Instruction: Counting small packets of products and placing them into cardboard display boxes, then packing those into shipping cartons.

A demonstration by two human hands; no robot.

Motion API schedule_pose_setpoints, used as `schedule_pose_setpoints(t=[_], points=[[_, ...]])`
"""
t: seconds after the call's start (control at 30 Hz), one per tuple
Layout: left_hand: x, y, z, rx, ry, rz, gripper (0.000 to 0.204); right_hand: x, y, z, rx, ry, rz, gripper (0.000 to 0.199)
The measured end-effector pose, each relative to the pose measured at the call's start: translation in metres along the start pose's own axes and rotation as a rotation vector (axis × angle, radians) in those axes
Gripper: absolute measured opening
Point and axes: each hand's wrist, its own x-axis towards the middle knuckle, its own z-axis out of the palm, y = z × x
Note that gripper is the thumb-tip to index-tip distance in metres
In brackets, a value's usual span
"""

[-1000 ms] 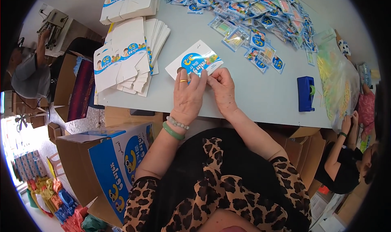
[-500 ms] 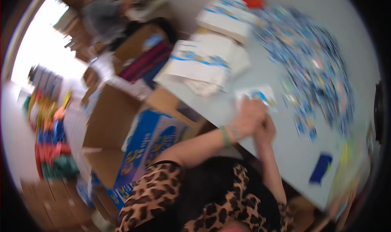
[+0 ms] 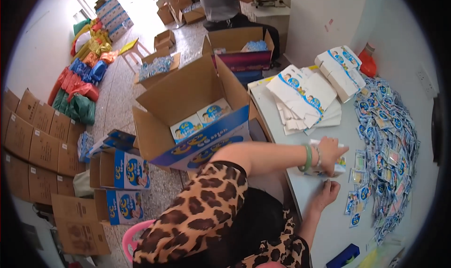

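Now the head has turned to the left, so the table sits at the right side of the view and the floor full of boxes has come into sight; a second ago the view looked straight down at both hands on the box.

From the head camera, the left hand (image 3: 330, 153) lies flat on top of the small white and blue cardboard box (image 3: 327, 166), with fingers stretched out and pressing down. The right hand (image 3: 327, 193) rests just below the box, fingers curled near its edge — whether it grips anything I cannot tell. The box lies on the pale blue table (image 3: 305, 197), between the stack of flat white box blanks (image 3: 307, 98) and the big heap of little blue and white packets (image 3: 387, 141).

To fold it well, I think the top hand should keep the box from sliding while the other hand tucks the flap in straight — not squashing the corners.

A big open brown carton (image 3: 188, 108) stands on the floor beside the table, with two finished boxes inside.
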Motion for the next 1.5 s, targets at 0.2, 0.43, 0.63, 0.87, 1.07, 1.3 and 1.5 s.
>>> schedule_pose_setpoints(t=[0.2,0.43,0.63,0.87,1.07,1.3,1.5], points=[[-0.017,-0.002,-0.145,-0.312,-0.196,-0.129,0.092,0.000,-0.004,0.006,-0.087,-0.087,0.024,0.010],[-0.175,-0.041,-0.291,-0.585,0.043,-0.325,0.091,-0.011,-0.004,-0.005,-0.327,-0.057,-0.012,0.006],[-0.266,-0.111,-0.295,-0.404,0.187,-0.617,0.094,-0.016,0.001,0.001,-0.499,-0.147,-0.078,0.014],[-0.269,-0.189,-0.238,0.003,-0.095,-0.834,0.100,-0.011,0.009,0.005,-0.820,-0.281,-0.331,0.022],[-0.267,-0.189,-0.212,-0.094,-0.264,-0.861,0.100,-0.017,-0.002,0.013,-0.824,-0.275,-0.296,0.020],[-0.292,-0.213,-0.200,0.189,-0.241,-0.880,0.092,-0.018,-0.005,0.011,-0.810,-0.270,-0.257,0.021],[-0.311,-0.211,-0.157,0.557,-0.594,-1.027,0.094,-0.020,-0.004,0.012,-0.757,-0.263,-0.228,0.019]])
